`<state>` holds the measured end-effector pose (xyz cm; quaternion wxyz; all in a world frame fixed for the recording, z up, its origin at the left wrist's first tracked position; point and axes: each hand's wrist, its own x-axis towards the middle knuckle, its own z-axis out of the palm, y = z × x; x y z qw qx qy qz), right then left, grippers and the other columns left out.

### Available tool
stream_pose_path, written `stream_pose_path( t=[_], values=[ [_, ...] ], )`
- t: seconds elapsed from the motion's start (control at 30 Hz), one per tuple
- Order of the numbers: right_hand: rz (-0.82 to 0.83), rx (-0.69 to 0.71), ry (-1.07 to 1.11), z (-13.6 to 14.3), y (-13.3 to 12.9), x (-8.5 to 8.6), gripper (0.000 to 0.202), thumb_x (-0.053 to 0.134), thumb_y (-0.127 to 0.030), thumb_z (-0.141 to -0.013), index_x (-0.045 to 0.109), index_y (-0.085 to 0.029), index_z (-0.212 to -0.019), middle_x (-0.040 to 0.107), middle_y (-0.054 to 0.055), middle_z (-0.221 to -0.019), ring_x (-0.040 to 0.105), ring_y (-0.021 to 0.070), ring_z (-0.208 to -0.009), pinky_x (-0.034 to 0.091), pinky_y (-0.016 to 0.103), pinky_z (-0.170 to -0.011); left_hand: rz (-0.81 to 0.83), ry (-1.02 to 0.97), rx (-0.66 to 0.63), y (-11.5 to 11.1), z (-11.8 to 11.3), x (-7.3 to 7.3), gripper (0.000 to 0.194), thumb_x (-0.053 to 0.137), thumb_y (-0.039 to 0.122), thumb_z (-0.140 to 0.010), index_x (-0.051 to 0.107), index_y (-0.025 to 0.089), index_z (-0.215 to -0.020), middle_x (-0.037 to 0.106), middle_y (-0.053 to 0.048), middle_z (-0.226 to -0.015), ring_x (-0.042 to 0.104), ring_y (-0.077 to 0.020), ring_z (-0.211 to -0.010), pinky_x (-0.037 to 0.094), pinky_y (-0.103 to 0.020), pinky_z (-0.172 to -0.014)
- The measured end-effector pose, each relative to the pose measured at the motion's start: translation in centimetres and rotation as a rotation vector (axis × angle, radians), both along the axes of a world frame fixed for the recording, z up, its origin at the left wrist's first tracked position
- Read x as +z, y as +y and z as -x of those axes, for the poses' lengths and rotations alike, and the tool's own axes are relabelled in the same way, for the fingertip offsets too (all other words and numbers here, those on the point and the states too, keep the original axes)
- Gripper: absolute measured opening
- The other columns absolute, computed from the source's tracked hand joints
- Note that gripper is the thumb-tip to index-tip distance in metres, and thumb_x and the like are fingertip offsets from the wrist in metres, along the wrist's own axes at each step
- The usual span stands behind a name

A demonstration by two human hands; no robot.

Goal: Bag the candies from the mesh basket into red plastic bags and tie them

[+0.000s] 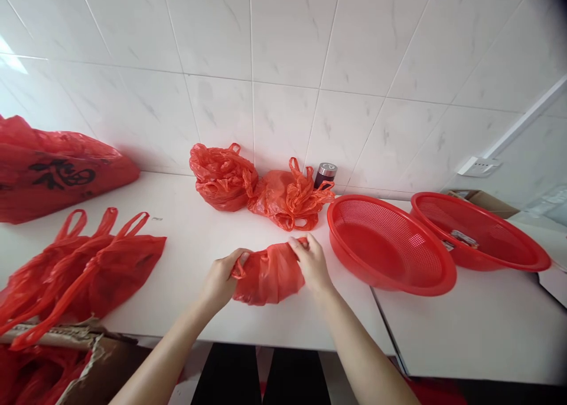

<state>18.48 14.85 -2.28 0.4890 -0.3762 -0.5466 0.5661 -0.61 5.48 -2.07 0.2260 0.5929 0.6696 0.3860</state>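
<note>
A red plastic bag point(269, 278) with something bulky inside rests near the front of the white table, between my two hands. My left hand point(224, 278) is closed on its left end, with a bit of handle bunched at the fingers. On the upper right edge, my right hand point(312, 260) pinches the plastic between thumb and fingers. What the bag holds is hidden by the plastic. Just behind it sits a tied red bag point(283, 198) with its handles sticking up. Beside that lies a crumpled red bag point(224, 177) against the wall.
Two red plastic baskets, a near colander point(385, 245) and a farther one point(482, 231), stand to the right. A dark bottle point(325, 173) stands by the wall. Several flat red bags point(101, 269) lie left, above a cardboard box point(100, 363). A large red bag point(57, 169) is far left.
</note>
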Motion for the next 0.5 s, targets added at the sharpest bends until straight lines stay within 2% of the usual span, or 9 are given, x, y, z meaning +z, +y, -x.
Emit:
stream_pose_path(
  t=[0.1, 0.2, 0.3, 0.4, 0.5],
  values=[
    [0.023, -0.192, 0.024, -0.1, 0.7, -2.1, 0.036, 0.059, -0.049, -0.082, 0.035, -0.023, -0.073, 0.060, -0.001, -0.072, 0.058, 0.0145, -0.065, 0.047, 0.030, -0.068, 0.004, -0.034, 0.150, -1.2, 0.5, -2.9, 0.037, 0.032, 0.046, -0.094, 0.056, 0.021, -0.079, 0.056, 0.001, -0.062, 0.050, -0.0142, -0.058, 0.040, -0.024, -0.056],
    [-0.144, -0.327, -0.135, 0.9, 0.2, -3.5, 0.028, 0.047, -0.048, -0.089, 0.037, -0.024, -0.081, 0.061, 0.000, -0.077, 0.060, 0.0158, -0.072, 0.047, 0.030, -0.070, -0.085, -0.183, 0.269, -1.4, -0.6, -4.6, 0.038, 0.032, 0.048, -0.095, 0.055, 0.022, -0.081, 0.063, -0.001, -0.077, 0.057, -0.0155, -0.072, 0.044, -0.025, -0.066],
    [-0.309, -0.281, -0.384, 2.5, -0.9, -4.8, 0.024, 0.043, -0.048, -0.092, 0.038, -0.024, -0.092, 0.063, 0.002, -0.083, 0.063, 0.0177, -0.073, 0.046, 0.029, -0.067, -0.169, -0.249, 0.385, -0.6, -2.2, -5.3, 0.036, 0.029, 0.046, -0.096, 0.055, 0.022, -0.086, 0.064, -0.002, -0.083, 0.058, -0.0155, -0.073, 0.046, -0.025, -0.067],
    [-0.464, -0.230, -0.631, 3.7, -1.5, -6.6, 0.028, 0.043, -0.049, -0.091, 0.037, -0.023, -0.096, 0.063, 0.004, -0.082, 0.064, 0.0210, -0.072, 0.044, 0.028, -0.060, -0.194, -0.183, 0.446, 0.6, -3.1, -5.7, 0.033, 0.025, 0.042, -0.097, 0.050, 0.022, -0.086, 0.061, -0.001, -0.079, 0.057, -0.0158, -0.070, 0.046, -0.025, -0.065],
    [-0.460, -0.214, -0.699, 3.9, -1.2, -7.8, 0.024, 0.037, -0.047, -0.093, 0.036, -0.023, -0.096, 0.064, 0.002, -0.079, 0.065, 0.0213, -0.070, 0.042, 0.027, -0.057, -0.181, -0.096, 0.436, 1.9, -2.9, -6.2, 0.026, 0.028, 0.033, -0.096, 0.051, 0.022, -0.087, 0.062, -0.002, -0.088, 0.058, -0.0160, -0.078, 0.044, -0.025, -0.070]
  ],
)
